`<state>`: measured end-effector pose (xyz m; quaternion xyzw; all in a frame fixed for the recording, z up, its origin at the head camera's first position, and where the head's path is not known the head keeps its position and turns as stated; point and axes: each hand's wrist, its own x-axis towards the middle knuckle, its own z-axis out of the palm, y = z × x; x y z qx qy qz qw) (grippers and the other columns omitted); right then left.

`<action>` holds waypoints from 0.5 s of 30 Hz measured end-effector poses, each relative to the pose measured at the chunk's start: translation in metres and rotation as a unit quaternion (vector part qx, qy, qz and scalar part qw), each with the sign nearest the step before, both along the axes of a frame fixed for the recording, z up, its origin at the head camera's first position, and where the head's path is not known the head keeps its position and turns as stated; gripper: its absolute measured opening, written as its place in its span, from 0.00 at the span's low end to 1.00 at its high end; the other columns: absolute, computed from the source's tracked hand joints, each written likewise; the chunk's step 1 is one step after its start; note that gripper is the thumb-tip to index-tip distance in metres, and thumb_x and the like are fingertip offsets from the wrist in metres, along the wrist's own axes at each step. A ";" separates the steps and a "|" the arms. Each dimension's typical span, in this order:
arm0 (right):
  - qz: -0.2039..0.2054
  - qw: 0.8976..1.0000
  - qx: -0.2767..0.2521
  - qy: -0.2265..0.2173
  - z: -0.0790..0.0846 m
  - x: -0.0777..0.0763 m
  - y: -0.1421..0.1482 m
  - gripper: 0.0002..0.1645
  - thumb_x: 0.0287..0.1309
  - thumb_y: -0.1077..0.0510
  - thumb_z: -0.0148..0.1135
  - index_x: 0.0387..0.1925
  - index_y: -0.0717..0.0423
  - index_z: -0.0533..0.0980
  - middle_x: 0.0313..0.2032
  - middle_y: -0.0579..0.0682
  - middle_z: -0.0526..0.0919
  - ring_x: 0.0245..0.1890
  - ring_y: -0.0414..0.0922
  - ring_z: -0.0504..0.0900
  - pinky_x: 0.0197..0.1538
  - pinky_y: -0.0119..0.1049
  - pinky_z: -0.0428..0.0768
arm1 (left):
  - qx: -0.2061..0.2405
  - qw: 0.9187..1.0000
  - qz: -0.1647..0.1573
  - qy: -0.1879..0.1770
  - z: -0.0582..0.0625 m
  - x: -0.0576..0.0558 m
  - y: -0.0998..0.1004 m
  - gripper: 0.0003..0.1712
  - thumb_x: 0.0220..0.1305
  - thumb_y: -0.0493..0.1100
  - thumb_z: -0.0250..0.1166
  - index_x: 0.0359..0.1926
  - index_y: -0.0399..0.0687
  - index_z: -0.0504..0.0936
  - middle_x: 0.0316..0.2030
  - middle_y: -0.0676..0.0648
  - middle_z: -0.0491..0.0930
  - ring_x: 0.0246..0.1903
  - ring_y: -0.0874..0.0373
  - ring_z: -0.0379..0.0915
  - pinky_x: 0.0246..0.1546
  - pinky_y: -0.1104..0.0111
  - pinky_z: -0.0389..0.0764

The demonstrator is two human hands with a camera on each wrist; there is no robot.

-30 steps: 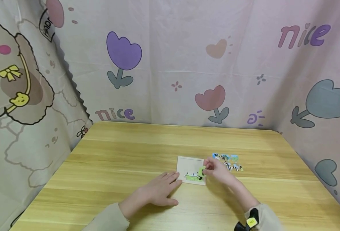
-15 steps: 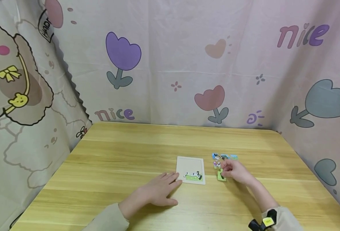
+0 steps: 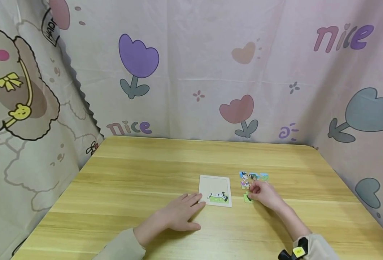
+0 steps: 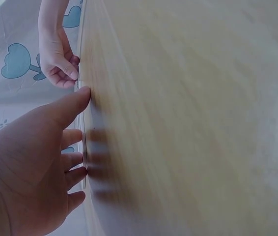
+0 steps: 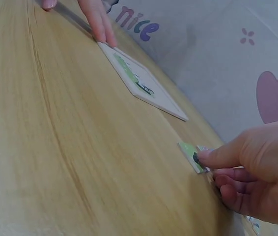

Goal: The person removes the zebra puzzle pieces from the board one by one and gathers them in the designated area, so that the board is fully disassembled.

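A square pale puzzle tray (image 3: 209, 185) lies mid-table, with joined pieces showing a black-and-white animal on green grass (image 3: 218, 198) along its lower right. My left hand (image 3: 182, 215) lies with fingers spread, fingertips at the tray's left edge. To the right of the tray, my right hand (image 3: 265, 193) pinches a green puzzle piece (image 3: 247, 198) with a dark mark. In the right wrist view the thumb lies over that green puzzle piece (image 5: 187, 150), low over the table, and the other fingers curl beneath. Part of the piece is hidden by the thumb.
Just beyond my right hand lie several loose puzzle pieces (image 3: 253, 176), blue and green with animal parts; the hand covers some of them. The wooden table (image 3: 146, 169) ends at a printed curtain (image 3: 178, 108) behind and at both sides.
My right hand has moved right, away from the tray, carrying the green puzzle piece down beside the loose pieces; lately it has shifted only slightly. The left hand stays at the tray's edge.
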<state>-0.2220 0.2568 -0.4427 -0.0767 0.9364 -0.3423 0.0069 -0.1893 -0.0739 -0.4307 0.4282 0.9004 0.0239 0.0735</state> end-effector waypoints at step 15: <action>-0.015 1.000 -0.002 -0.006 0.007 0.001 -0.005 0.10 0.46 0.63 0.68 0.30 0.59 0.75 0.26 0.46 0.76 0.28 0.41 0.72 0.31 0.33 0.72 | -0.001 1.000 0.001 0.000 0.001 0.000 0.000 0.41 0.61 0.65 0.53 0.69 0.50 0.59 0.69 0.43 0.52 0.68 0.51 0.46 0.66 0.56 0.53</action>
